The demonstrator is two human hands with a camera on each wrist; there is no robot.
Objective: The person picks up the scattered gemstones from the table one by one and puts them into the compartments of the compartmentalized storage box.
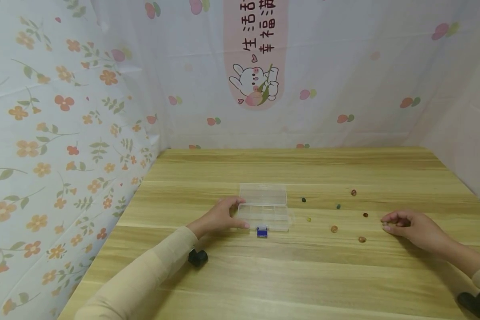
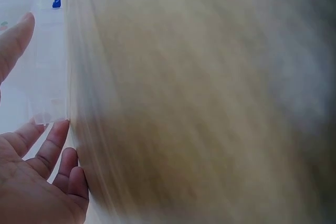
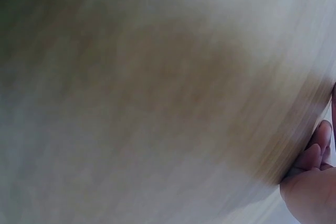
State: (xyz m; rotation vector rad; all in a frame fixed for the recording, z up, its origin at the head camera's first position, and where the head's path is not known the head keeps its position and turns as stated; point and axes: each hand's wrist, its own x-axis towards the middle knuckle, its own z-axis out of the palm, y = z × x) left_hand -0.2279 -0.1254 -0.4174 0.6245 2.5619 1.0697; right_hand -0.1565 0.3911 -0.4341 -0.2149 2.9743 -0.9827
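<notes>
Your left hand (image 1: 220, 216) is at the left end of the clear box (image 1: 281, 218), thumb and fingers spread apart, fingertips touching it; lid (image 1: 263, 194) folded back, blue latch (image 1: 262, 232) in front. The left wrist view cuts the box off. Your right hand (image 1: 418, 229) has thumb and fingertips together on what looks like a small pale stone (image 1: 385, 225), mostly hidden; the right wrist view crops the fingertips. Seven stones (image 1: 334, 229) lie scattered between box and right hand
</notes>
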